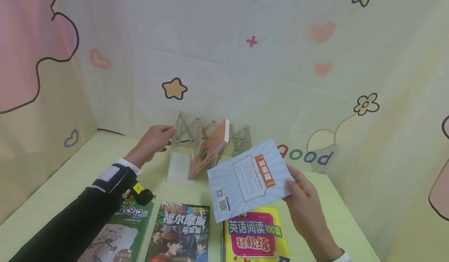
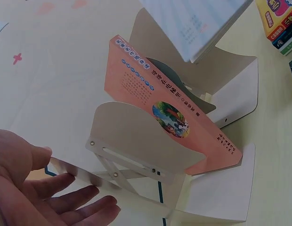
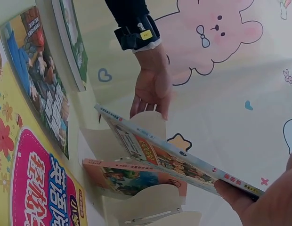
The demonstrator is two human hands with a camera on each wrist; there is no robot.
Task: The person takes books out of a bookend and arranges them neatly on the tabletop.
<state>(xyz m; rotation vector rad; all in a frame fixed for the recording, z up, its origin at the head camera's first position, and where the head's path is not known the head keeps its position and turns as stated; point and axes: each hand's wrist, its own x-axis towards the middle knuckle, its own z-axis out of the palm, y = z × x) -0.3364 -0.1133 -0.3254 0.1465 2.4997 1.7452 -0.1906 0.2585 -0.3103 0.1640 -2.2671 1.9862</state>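
Note:
My right hand (image 1: 303,193) pinches a thin light-blue striped book (image 1: 249,180) by its right edge, thumb on the back cover. The book is tilted in front of an expandable metal bookend (image 1: 241,139). My left hand (image 1: 152,143) is at the bookend's left end panel, its thumb and fingers on either side of the panel's edge in the left wrist view. An orange book (image 1: 210,149) leans inside the bookend between two panels. In the left wrist view, the light-blue book's corner (image 2: 195,28) hangs beyond the orange book (image 2: 150,99).
Along the table's near side lie a green book (image 1: 121,234), a comic-style book (image 1: 180,232) and a yellow book (image 1: 257,234) atop a stack. My left sleeve partly covers the green one. A printed curtain (image 1: 217,59) hangs behind the table.

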